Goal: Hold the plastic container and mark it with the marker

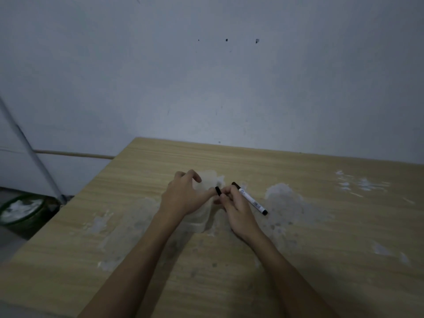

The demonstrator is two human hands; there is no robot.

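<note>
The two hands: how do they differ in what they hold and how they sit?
The right hand grips a white-barrelled marker; the left hand pinches a small black cap. The left hand also lies over a translucent plastic item; the right hand sits beside it. Both are above the wooden table, fingertips nearly meeting.

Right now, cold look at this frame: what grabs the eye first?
The two hands meeting mid-table: the right hand holds a white marker, and the left hand pinches its black cap over a translucent plastic container. Next, pale worn patches across the wooden table.
</note>
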